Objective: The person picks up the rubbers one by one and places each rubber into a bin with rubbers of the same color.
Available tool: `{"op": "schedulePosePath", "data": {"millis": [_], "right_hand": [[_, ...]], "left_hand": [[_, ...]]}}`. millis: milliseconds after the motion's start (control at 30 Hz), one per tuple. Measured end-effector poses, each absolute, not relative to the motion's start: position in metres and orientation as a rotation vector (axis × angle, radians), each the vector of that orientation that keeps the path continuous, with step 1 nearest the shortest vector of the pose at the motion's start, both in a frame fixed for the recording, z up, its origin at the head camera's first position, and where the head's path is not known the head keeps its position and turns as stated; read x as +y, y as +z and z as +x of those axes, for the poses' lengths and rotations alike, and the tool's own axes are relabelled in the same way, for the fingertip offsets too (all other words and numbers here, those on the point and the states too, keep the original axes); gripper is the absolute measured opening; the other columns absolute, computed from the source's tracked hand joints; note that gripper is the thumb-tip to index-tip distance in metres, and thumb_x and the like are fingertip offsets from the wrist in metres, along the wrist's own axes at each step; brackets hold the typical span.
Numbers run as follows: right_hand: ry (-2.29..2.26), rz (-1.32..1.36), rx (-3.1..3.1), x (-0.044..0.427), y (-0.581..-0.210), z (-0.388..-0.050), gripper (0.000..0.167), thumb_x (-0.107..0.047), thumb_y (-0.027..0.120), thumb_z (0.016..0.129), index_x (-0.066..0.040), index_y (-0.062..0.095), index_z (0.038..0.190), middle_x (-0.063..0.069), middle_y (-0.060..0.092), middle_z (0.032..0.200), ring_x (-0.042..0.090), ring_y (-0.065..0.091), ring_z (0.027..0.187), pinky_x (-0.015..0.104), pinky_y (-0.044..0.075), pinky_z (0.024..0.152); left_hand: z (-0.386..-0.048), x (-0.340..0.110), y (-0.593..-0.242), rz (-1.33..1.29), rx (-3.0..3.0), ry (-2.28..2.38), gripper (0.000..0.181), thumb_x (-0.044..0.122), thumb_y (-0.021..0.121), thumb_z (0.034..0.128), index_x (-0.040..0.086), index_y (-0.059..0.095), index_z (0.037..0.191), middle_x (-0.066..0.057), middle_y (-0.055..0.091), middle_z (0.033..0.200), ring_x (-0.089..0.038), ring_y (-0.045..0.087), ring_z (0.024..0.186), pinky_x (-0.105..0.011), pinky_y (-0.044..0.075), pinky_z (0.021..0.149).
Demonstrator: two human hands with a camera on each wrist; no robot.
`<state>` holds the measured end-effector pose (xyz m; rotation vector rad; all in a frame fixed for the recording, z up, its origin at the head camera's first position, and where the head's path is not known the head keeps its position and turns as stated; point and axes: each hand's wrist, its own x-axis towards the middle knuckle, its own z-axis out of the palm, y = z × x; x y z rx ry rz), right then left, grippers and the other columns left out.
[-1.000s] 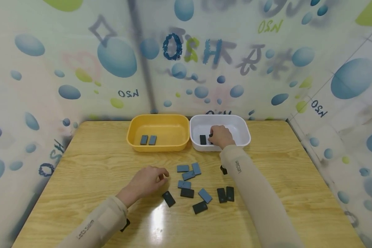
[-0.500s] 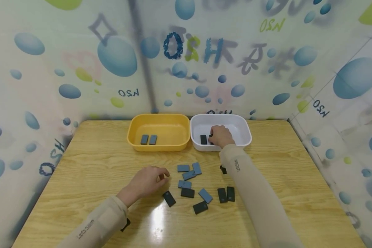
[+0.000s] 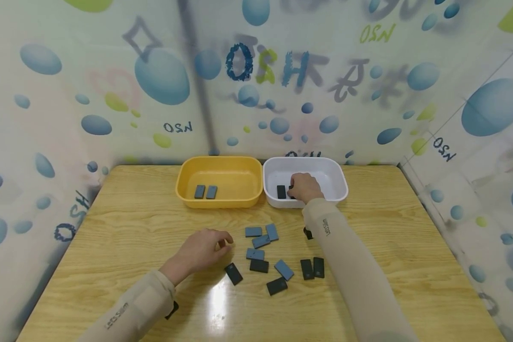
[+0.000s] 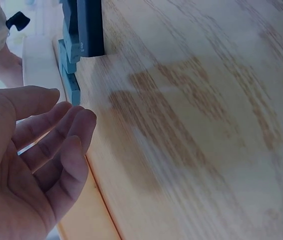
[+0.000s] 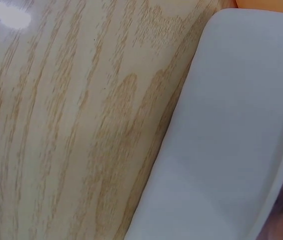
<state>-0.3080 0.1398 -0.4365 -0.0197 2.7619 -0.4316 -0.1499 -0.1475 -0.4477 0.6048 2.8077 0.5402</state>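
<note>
My right hand (image 3: 306,188) reaches into the white plastic bin (image 3: 305,204) and pinches a small black rectangular block (image 3: 290,193), mostly hidden by the fingers. Another black block (image 3: 281,192) lies just left of it in the bin. In the right wrist view, the bin's wall (image 5: 221,110) hides nearly all of the hand. My left hand (image 3: 201,251) hovers over the table with loosely bent fingers and holds nothing; the left wrist view shows its palm (image 4: 21,185) bare. Close to it are a black block (image 3: 233,274) and a blue-grey block (image 3: 253,232).
A yellow bin (image 3: 218,204) with two blue-grey blocks (image 3: 206,192) touches the white one's left side. Several blue-grey and black blocks lie loose mid-table, among them a black pair (image 3: 312,268). A patterned wall covering (image 3: 154,142) rises behind the wooden table (image 3: 124,237).
The head view has shifted very slightly. Both hands and the blocks stay in place.
</note>
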Motion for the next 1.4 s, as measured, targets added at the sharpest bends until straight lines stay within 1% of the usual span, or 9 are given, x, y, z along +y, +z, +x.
{"op": "schedulePosePath", "data": {"millis": [233,500,567,633,800,933,1100,1233,1400], "right_hand": [[-0.439,-0.011,2.75,0.138,-0.435,-0.308,0.025,-0.024,0.067,0.091,-0.008,0.063,0.109,0.009,0.065,0.11,0.025,0.058,0.096,0.041,0.049,0.09],[-0.42,-0.033,2.766,0.139,-0.439,-0.31,0.027,-0.026,0.067,0.091,-0.008,0.062,0.112,0.01,0.065,0.111,0.025,0.059,0.097,0.041,0.049,0.089],[-0.421,-0.02,2.753,0.139,-0.439,-0.31,0.029,-0.026,0.065,0.093,-0.008,0.061,0.115,0.01,0.064,0.114,0.025,0.059,0.098,0.042,0.049,0.09],[-0.422,-0.005,2.743,0.139,-0.438,-0.308,0.032,-0.026,0.062,0.095,-0.009,0.058,0.122,0.011,0.063,0.119,0.026,0.059,0.101,0.043,0.049,0.091],[-0.444,0.026,2.729,0.14,-0.434,-0.305,0.04,-0.021,0.051,0.099,-0.011,0.049,0.137,0.013,0.057,0.134,0.03,0.058,0.114,0.048,0.047,0.098],[-0.457,0.007,2.749,0.146,-0.429,-0.303,0.041,-0.019,0.048,0.099,-0.011,0.048,0.139,0.014,0.056,0.135,0.032,0.057,0.117,0.05,0.046,0.1],[-0.411,-0.04,2.819,0.157,-0.419,-0.297,0.039,-0.022,0.048,0.099,-0.009,0.05,0.136,0.014,0.06,0.13,0.034,0.06,0.114,0.05,0.047,0.098],[-0.343,-0.058,2.855,0.161,-0.41,-0.29,0.039,-0.026,0.048,0.1,-0.011,0.052,0.135,0.013,0.061,0.13,0.035,0.061,0.111,0.05,0.049,0.093],[-0.296,-0.11,2.907,0.163,-0.399,-0.278,0.039,-0.029,0.049,0.1,-0.012,0.053,0.134,0.013,0.062,0.128,0.035,0.062,0.107,0.049,0.051,0.088]], "left_hand": [[-0.149,-0.149,-0.447,0.598,2.797,0.543,0.013,0.024,0.067,0.0912,0.018,0.072,0.102,0.005,0.071,0.084,-0.004,0.057,0.067,-0.028,0.047,0.061],[-0.148,-0.151,-0.445,0.598,2.803,0.53,0.013,0.023,0.066,0.0916,0.018,0.072,0.102,0.005,0.071,0.084,-0.005,0.058,0.068,-0.029,0.048,0.061],[-0.148,-0.151,-0.445,0.602,2.803,0.532,0.013,0.023,0.066,0.0916,0.018,0.072,0.102,0.005,0.071,0.084,-0.005,0.059,0.068,-0.029,0.048,0.061],[-0.147,-0.151,-0.445,0.604,2.803,0.535,0.013,0.023,0.066,0.0915,0.017,0.072,0.102,0.004,0.071,0.084,-0.006,0.059,0.068,-0.029,0.048,0.061],[-0.147,-0.151,-0.444,0.595,2.8,0.536,0.013,0.023,0.067,0.0915,0.017,0.072,0.102,0.004,0.071,0.084,-0.006,0.059,0.068,-0.03,0.048,0.062],[-0.148,-0.152,-0.444,0.583,2.792,0.544,0.013,0.023,0.067,0.0916,0.017,0.072,0.102,0.004,0.071,0.085,-0.006,0.059,0.069,-0.03,0.048,0.062],[-0.148,-0.151,-0.443,0.588,2.791,0.553,0.013,0.023,0.067,0.0915,0.017,0.072,0.102,0.005,0.071,0.084,-0.006,0.06,0.07,-0.031,0.049,0.064],[-0.149,-0.149,-0.443,0.599,2.788,0.554,0.014,0.023,0.066,0.0918,0.017,0.072,0.103,0.005,0.071,0.084,-0.007,0.06,0.07,-0.031,0.049,0.064],[-0.149,-0.148,-0.442,0.604,2.785,0.554,0.014,0.023,0.066,0.0917,0.017,0.072,0.103,0.004,0.071,0.085,-0.007,0.059,0.069,-0.031,0.049,0.065]]}}
